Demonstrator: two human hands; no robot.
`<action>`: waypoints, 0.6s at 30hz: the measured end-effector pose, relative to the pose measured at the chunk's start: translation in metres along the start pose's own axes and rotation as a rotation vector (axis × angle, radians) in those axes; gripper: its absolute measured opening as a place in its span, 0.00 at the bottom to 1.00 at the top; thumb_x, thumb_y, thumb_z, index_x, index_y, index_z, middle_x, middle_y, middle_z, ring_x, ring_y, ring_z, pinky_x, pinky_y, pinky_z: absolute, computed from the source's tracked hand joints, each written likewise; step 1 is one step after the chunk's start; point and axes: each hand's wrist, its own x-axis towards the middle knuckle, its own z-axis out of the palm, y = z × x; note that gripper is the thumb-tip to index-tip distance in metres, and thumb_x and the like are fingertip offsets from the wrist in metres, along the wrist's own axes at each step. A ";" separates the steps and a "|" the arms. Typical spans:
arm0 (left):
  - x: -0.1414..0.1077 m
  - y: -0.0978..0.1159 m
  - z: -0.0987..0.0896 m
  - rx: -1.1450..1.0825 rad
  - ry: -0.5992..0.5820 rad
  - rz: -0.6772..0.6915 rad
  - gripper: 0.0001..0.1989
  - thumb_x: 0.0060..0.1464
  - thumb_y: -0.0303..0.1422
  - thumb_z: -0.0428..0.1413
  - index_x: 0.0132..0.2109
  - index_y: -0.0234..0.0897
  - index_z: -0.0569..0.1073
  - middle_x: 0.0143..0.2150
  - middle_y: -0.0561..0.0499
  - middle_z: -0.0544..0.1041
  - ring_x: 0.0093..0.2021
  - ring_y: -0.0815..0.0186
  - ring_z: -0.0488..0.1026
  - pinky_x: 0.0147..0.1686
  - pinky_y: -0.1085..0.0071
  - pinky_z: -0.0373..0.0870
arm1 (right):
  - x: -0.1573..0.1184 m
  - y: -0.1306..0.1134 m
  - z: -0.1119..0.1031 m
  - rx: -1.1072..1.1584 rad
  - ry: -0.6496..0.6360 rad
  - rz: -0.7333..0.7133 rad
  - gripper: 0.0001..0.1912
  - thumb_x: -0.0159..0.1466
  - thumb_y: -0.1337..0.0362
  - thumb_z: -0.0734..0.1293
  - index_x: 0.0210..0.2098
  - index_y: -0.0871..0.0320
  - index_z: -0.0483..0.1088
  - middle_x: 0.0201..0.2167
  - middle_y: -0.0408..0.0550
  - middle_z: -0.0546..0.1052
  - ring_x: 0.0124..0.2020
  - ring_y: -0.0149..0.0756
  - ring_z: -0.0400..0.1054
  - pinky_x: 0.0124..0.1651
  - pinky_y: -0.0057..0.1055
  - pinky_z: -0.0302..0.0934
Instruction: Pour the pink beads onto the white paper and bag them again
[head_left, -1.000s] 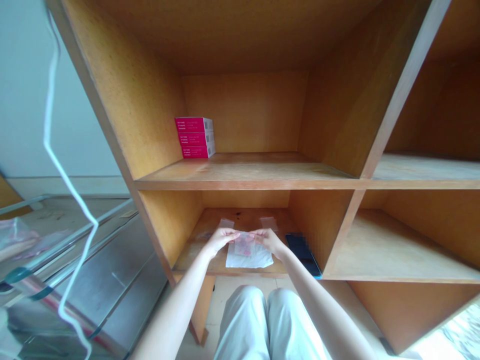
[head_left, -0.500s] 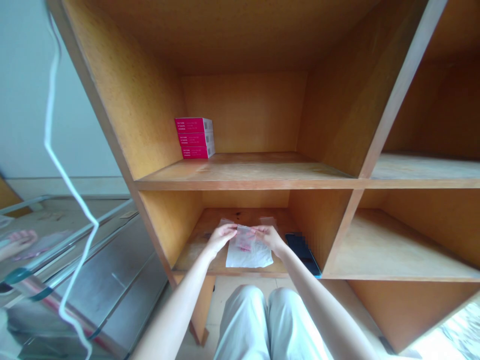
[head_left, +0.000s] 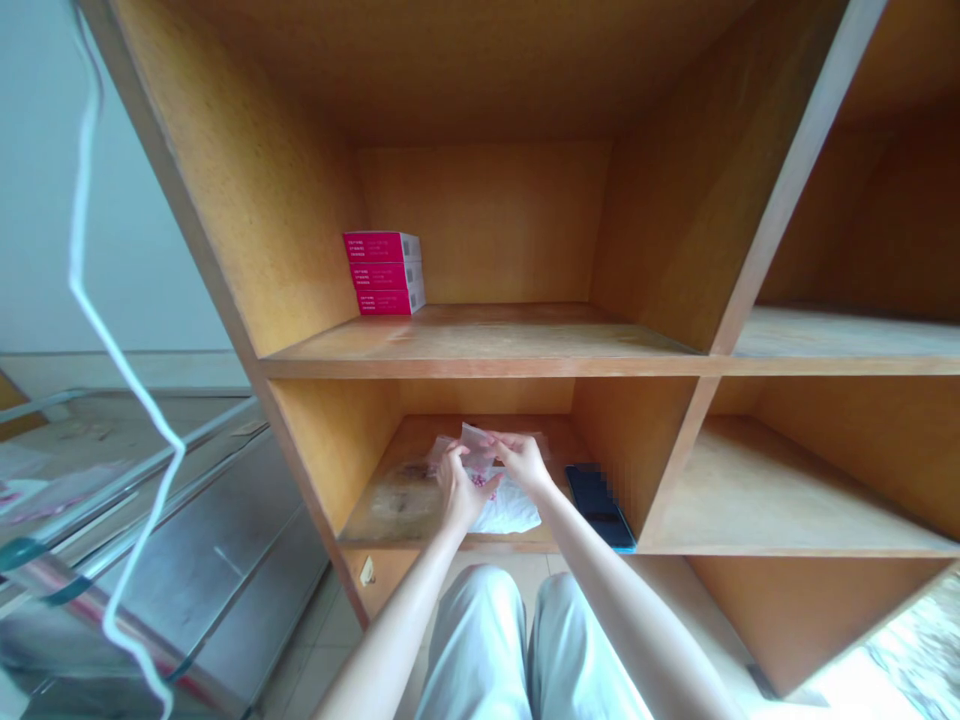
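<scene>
A small clear plastic bag (head_left: 477,440) with tiny pinkish-red pieces low in it is held between my hands, over the lower shelf. My left hand (head_left: 459,488) is curled round the bag's left side, thumb toward the pink pieces. The fingers of my right hand (head_left: 520,458) pinch the bag near its upper right edge. Beneath lies a white sheet or bag (head_left: 510,508), partly covered by my hands. More clear plastic (head_left: 439,450) shows behind my left hand.
A dark phone-like slab (head_left: 600,508) lies on the lower shelf at right. Three pink boxes (head_left: 382,273) are stacked on the upper shelf. A white cable (head_left: 124,360) hangs at left, before a metal-framed glass cart (head_left: 217,540). My knees are below the shelf edge.
My left hand has moved down and turned, now wrapping the bag's side instead of pinching its top. My right hand has shifted slightly left and up. Another person's hand has left the far left.
</scene>
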 end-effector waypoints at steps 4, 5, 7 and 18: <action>0.000 0.004 0.003 0.019 0.055 0.002 0.24 0.36 0.29 0.59 0.42 0.39 0.59 0.44 0.46 0.64 0.49 0.56 0.61 0.47 0.57 0.58 | -0.001 -0.003 0.007 0.026 -0.007 0.002 0.20 0.53 0.55 0.64 0.38 0.62 0.73 0.32 0.52 0.77 0.29 0.38 0.71 0.34 0.34 0.65; 0.000 0.004 0.002 0.006 0.059 0.006 0.23 0.36 0.27 0.58 0.42 0.39 0.59 0.43 0.47 0.64 0.48 0.57 0.62 0.47 0.58 0.59 | -0.001 -0.004 0.008 0.039 -0.007 0.004 0.20 0.53 0.55 0.64 0.39 0.63 0.73 0.32 0.52 0.77 0.29 0.38 0.71 0.34 0.34 0.66; 0.001 0.002 0.000 -0.030 0.056 0.019 0.22 0.38 0.25 0.55 0.43 0.39 0.59 0.42 0.47 0.63 0.47 0.59 0.62 0.46 0.60 0.60 | -0.001 -0.006 0.009 0.077 -0.017 0.014 0.21 0.53 0.55 0.64 0.40 0.63 0.72 0.33 0.52 0.77 0.28 0.37 0.72 0.34 0.34 0.66; 0.028 -0.046 -0.023 0.286 0.013 -0.056 0.20 0.42 0.30 0.53 0.45 0.35 0.61 0.43 0.44 0.64 0.46 0.56 0.63 0.47 0.58 0.60 | -0.015 0.058 -0.016 0.047 0.239 0.035 0.23 0.53 0.56 0.64 0.44 0.63 0.69 0.35 0.54 0.76 0.32 0.38 0.71 0.37 0.36 0.65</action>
